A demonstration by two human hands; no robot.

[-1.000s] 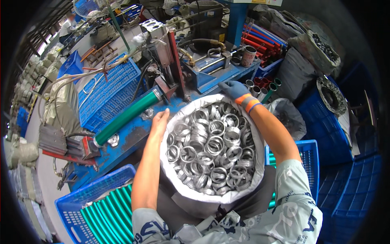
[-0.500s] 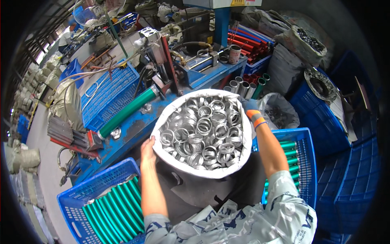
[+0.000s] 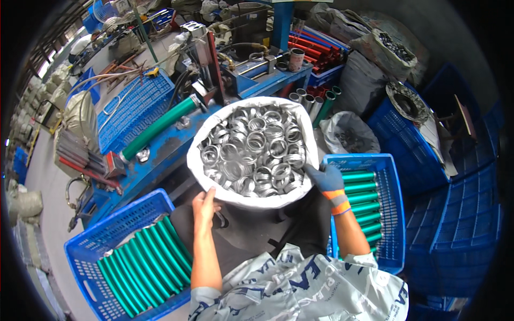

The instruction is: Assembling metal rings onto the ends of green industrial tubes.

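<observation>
A round white sack point(image 3: 194, 166) with a folded-back rim stands in front of me, heaped with silvery metal rings point(image 3: 256, 140). My bare left hand point(image 3: 204, 208) is at the sack's near left edge, its thumb against the rim and the other fingers curled below, partly hidden. On the near right side, my right hand point(image 3: 327, 180), in a blue and orange glove, grips the rim with its fingers closed on the cloth.
Blue crates of green tubes stand at my left point(image 3: 160, 199) and right point(image 3: 395, 214). Beyond the sack runs a blue machine bench point(image 3: 155, 166) bearing one long green tube point(image 3: 160, 127). A smaller white bag point(image 3: 369, 140), upright tubes point(image 3: 316, 101) and stacked blue crates point(image 3: 466, 214) lie to the right.
The sack has turned, and my right hand has come from its far right side to its near right side. My left hand has shifted slightly toward the middle along the near edge.
</observation>
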